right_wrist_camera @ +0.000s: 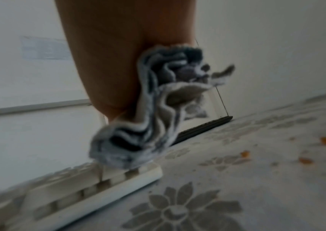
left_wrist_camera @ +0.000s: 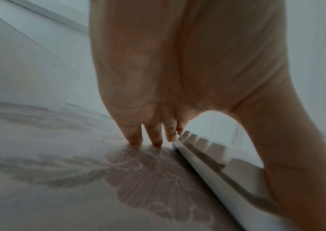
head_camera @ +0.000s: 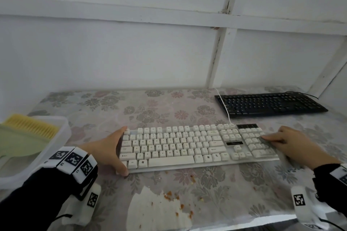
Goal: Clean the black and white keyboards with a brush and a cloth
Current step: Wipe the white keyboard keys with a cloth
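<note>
The white keyboard (head_camera: 178, 146) lies across the middle of the flowered table. My left hand (head_camera: 114, 152) braces its left end: straight fingers (left_wrist_camera: 134, 134) touch the table beside the far corner, and the thumb lies at the near corner. My right hand (head_camera: 287, 146) rests on the number pad and grips a bunched grey-and-white striped cloth (right_wrist_camera: 148, 125), which presses on the keys at the right end. The black keyboard (head_camera: 270, 104) sits at the back right, untouched. A yellow brush (head_camera: 32, 125) lies in a tray at the left.
The clear plastic tray (head_camera: 63, 137) at the left edge also holds a pale green cloth (head_camera: 20, 142). Orange crumbs (head_camera: 169, 195) and a worn white patch (head_camera: 155, 212) mark the tablecloth in front. The white cable (head_camera: 224, 107) crosses the black keyboard. White walls close the back.
</note>
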A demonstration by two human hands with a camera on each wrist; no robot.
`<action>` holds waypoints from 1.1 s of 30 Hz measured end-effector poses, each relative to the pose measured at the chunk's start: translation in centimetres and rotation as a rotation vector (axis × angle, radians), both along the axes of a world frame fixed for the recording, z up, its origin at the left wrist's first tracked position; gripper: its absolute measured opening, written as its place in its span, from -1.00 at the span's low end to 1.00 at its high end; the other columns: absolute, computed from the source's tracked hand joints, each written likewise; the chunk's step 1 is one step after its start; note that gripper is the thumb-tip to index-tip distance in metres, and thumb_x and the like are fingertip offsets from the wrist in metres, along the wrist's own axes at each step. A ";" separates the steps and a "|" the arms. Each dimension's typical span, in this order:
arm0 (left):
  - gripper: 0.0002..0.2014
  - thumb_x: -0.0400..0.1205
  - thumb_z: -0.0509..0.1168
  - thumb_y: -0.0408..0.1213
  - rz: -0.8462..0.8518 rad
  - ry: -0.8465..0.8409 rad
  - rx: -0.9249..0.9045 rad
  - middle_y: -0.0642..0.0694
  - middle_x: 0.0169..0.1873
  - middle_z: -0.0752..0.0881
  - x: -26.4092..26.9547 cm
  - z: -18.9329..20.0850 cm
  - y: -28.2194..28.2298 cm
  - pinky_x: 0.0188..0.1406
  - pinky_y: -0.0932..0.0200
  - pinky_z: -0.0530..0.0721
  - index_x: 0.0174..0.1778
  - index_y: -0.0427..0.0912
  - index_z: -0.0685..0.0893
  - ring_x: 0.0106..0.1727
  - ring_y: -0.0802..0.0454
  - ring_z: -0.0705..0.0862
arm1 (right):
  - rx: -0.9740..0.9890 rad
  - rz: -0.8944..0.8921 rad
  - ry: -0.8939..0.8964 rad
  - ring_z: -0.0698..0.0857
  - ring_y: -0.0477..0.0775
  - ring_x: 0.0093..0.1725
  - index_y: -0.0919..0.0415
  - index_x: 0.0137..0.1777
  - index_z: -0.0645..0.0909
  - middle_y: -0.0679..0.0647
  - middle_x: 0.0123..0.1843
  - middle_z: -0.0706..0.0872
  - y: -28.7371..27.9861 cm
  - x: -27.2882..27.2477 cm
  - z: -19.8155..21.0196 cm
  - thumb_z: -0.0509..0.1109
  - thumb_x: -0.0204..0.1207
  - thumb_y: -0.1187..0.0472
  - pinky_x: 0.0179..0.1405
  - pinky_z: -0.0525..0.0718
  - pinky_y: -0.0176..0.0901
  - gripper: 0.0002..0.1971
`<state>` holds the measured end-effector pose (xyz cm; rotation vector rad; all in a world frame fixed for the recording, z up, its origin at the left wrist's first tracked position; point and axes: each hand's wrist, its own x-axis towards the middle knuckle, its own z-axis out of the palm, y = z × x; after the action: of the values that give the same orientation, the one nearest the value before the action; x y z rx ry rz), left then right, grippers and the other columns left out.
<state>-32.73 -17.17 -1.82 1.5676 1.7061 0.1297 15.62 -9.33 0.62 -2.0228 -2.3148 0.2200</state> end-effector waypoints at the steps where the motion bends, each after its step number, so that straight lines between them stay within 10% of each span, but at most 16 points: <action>1: 0.68 -0.29 0.63 0.26 0.004 -0.003 -0.002 0.05 0.59 0.21 0.0 0.0 0.0 0.53 0.13 0.30 0.66 0.03 -0.27 0.50 0.10 0.31 | -0.002 -0.005 0.008 0.50 -0.03 -0.22 -0.17 0.22 0.69 0.00 -0.23 0.46 0.1 0.2 0.0 0.30 0.61 0.06 -0.23 0.37 -0.17 -0.75; 26: 0.65 -0.25 0.63 0.20 0.002 -0.024 0.010 0.04 0.60 0.18 0.5 0.3 -0.3 0.42 0.26 0.26 0.66 -0.02 -0.30 0.40 0.20 0.27 | 0.031 -0.104 -0.016 0.56 0.07 -0.15 -0.11 0.25 0.70 0.00 -0.20 0.46 0.5 0.0 -0.6 0.28 0.63 0.13 -0.18 0.39 -0.14 -0.73; 33: 0.71 -0.35 0.59 0.30 -0.003 -0.021 -0.002 0.06 0.62 0.16 0.3 0.3 -0.3 0.51 0.17 0.25 0.65 0.03 -0.33 0.55 0.09 0.25 | 0.061 0.068 0.157 0.47 -0.16 -0.29 -0.15 0.24 0.68 -0.10 -0.26 0.46 -1.0 -8.2 1.8 0.31 0.57 -0.10 -0.35 0.37 -0.27 -0.71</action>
<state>-32.44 -17.48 -1.54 1.5618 1.6875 0.1425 7.43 -10.31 2.38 -1.8302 -2.2678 0.2964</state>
